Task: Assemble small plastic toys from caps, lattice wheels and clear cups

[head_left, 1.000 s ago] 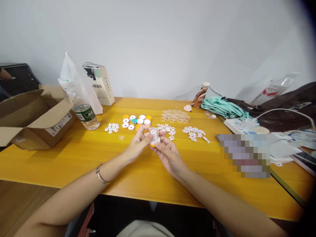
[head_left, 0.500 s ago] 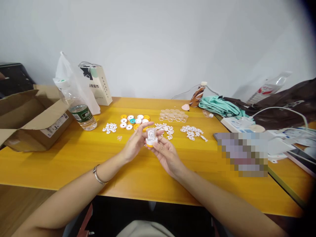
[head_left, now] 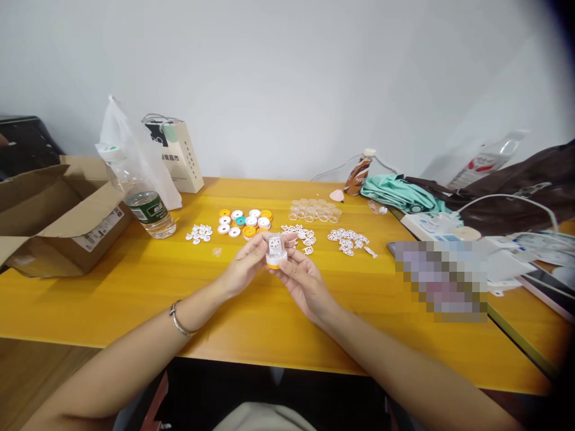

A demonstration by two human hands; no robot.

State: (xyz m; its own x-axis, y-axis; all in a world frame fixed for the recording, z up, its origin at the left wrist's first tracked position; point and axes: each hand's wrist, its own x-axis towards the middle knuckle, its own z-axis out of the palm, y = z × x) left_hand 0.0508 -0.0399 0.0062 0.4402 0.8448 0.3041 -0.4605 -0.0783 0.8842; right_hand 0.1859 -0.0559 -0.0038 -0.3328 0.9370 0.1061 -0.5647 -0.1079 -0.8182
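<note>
Case [head_left: 275, 254]: raised above the counter [head_left: 171, 293] between both hands, roughly upright; clear cover over a white and yellow base, white parts inside.
Left grip: left hand [head_left: 246, 266] closed on the cover's left side.
Right grip: right hand [head_left: 306, 280] pinching the base, thumb on its front.
Cover: whether it is locked onto the base, I cannot tell; if loose, an uneven squeeze could tip it off and spill the parts.
Drop: the case hangs on fingertips alone, so a slackened pinch could let it fall.
Wheels [head_left: 308, 242]: loose just beyond the right fingers; a forward push might scatter them.
Discs [head_left: 241, 221]: loosely grouped beyond the left hand; a knock could topple the stacked ones.
Cups [head_left: 314, 211]: farther back, less exposed.
</note>
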